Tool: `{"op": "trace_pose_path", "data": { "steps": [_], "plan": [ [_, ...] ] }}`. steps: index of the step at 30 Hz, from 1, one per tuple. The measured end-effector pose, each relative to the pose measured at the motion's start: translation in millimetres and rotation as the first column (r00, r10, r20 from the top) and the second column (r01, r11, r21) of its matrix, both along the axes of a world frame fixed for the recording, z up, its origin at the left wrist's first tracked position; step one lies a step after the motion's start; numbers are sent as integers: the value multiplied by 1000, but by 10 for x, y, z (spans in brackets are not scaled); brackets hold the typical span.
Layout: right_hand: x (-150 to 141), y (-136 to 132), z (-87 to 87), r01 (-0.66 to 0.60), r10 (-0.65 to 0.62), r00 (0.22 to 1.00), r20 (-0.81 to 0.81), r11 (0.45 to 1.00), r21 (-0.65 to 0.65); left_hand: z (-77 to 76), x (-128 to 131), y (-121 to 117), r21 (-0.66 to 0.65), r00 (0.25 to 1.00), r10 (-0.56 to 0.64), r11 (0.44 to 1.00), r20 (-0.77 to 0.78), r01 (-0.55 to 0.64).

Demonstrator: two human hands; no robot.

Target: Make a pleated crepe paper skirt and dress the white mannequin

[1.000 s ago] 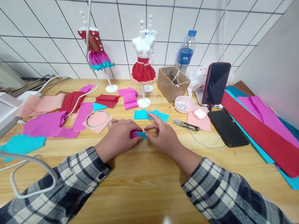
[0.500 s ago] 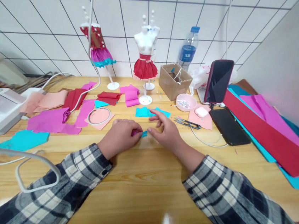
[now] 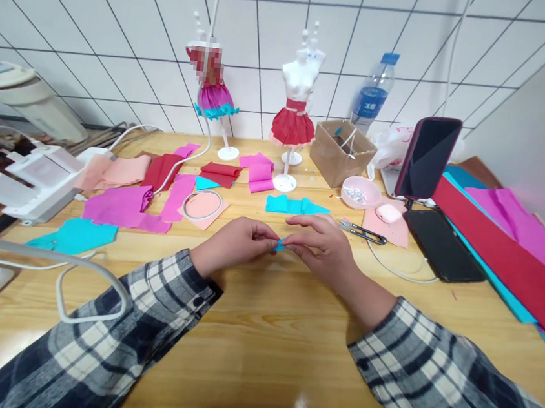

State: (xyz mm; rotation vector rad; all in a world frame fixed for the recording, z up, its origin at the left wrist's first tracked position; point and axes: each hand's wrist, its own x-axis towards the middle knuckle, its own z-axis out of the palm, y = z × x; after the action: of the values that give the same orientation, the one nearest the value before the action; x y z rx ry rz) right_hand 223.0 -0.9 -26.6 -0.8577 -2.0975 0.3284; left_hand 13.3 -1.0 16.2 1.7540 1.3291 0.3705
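Note:
Between my hands is a small piece of crepe paper [image 3: 280, 245], with its blue edge showing and the rest hidden by my fingers. My left hand [image 3: 242, 243] is closed, pinching the piece between thumb and fingers. My right hand [image 3: 329, 249] has its thumb and a fingertip pressed on the blue edge, while its other fingers stretch forward. Just beyond my hands lies a flat blue paper strip [image 3: 296, 205]. Thread snips [image 3: 363, 232] rest to the right of it. A roll of clear tape or ring [image 3: 203, 204] lies on peach paper left of my hands.
Dress-form stands in paper skirts, one red [image 3: 294, 125] and one purple and blue [image 3: 218, 99], stand at the back. Nearby are a cardboard box [image 3: 340, 159], a bead bowl [image 3: 360, 192], a bottle [image 3: 374, 98] and phones. Long paper sheets [image 3: 507, 235] lie right; a white cable [image 3: 89, 321] loops at left.
The view has swung left, so things appear further right. My left hand has turned, hiding the paper's purple part. My right fingers have come in to touch its blue edge.

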Motion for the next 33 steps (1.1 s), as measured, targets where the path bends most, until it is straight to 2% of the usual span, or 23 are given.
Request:
{"op": "trace_pose_path", "data": {
  "steps": [7,16,21,33],
  "plan": [
    [13,-5,2,16,-21,999,35,992,122,-23,-65,34,-202,992,30,979,126,-3],
    [22,-38,54,7,-7,1000,2,977,213,20,-96,32,-326,938,88,945,336,28],
    [27,-64,88,-6,19,999,-45,964,267,68,-109,32,-350,928,103,936,359,32],
    [58,-79,116,-2,-1,1000,10,944,331,121,-64,9,-337,939,115,942,323,0]
  ]
}}
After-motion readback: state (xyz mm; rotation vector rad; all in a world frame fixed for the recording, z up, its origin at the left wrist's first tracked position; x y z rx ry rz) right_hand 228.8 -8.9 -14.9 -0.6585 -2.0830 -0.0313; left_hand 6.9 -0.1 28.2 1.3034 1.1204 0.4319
